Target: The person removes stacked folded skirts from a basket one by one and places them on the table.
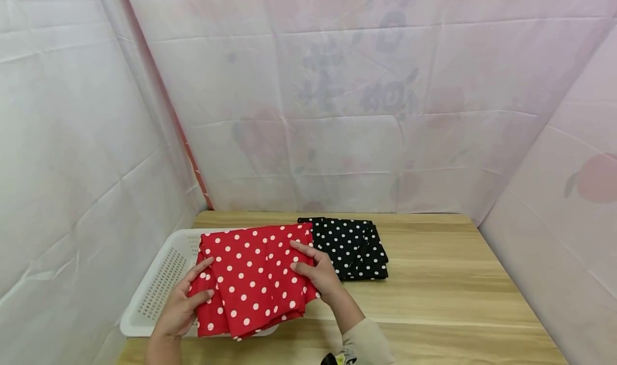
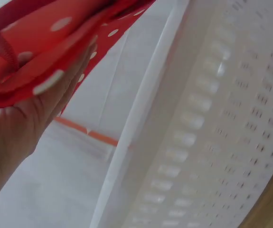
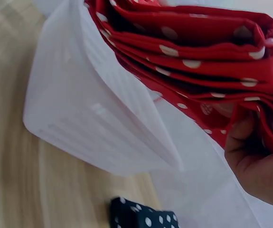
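Note:
A folded red cloth with white polka dots [image 1: 255, 279] is held up between both hands, over the right part of a white plastic basket [image 1: 140, 306]. My left hand [image 1: 178, 308] grips its left side, fingers and thumb spread on the near face in the head view. At the right side, my right hand [image 1: 322, 275] holds the cloth; the right wrist view shows several stacked layers [image 3: 193, 52] with the thumb tucked into a fold. Behind the right hand, a folded black cloth with white dots [image 1: 349, 247] lies on the table, partly covered by the red one.
The wooden table [image 1: 434, 300] extends to the right of the black cloth. White printed sheets [image 1: 337, 86] hang behind and on both sides. The basket's perforated wall [image 2: 212, 123] stands close beside the left hand.

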Available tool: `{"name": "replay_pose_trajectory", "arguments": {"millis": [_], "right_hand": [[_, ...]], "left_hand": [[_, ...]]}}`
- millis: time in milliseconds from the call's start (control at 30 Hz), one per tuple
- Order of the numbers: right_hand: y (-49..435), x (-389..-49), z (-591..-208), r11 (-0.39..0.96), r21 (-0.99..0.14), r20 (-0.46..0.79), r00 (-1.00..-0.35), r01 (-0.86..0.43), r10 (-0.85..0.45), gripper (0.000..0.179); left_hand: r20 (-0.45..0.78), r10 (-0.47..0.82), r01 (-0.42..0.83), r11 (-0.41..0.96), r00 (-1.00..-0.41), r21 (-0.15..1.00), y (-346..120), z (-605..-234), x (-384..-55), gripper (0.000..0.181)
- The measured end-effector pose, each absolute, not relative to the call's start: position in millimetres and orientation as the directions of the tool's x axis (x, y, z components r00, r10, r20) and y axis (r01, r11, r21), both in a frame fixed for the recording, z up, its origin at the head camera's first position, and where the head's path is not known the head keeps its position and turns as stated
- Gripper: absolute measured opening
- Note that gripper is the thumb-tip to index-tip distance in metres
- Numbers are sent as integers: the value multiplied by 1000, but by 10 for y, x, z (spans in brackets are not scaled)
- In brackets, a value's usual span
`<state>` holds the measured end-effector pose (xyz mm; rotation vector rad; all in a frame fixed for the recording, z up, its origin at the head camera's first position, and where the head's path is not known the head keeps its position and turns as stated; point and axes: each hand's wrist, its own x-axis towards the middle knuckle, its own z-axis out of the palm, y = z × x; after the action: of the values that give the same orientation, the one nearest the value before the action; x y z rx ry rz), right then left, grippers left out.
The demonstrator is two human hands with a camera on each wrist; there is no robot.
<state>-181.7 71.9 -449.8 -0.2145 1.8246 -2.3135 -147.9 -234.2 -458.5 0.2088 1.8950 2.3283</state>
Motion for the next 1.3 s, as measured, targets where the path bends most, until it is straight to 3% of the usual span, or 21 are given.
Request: {"name": "replay_pose_trajectory", "arguments": {"millis": [300, 600, 1300], "right_hand": [[1054, -1812, -4461, -179, -981, -5, -942, 69, -336, 51], [1458, -1662, -4525, -114, -992, -22, -955, 59, -296, 48], [2242, -1187, -4913, -58, -975, -216, -976, 213, 39, 53]], "left_hand": [[-83, 88, -100, -209, -993, 973, -2054, -4507, -1449, 61], [-148, 37, -153, -233, -988, 960, -1587, -4499, -1405, 59], [-125, 319, -189, -175, -939, 966, -547, -4868, -1288, 65]]}}
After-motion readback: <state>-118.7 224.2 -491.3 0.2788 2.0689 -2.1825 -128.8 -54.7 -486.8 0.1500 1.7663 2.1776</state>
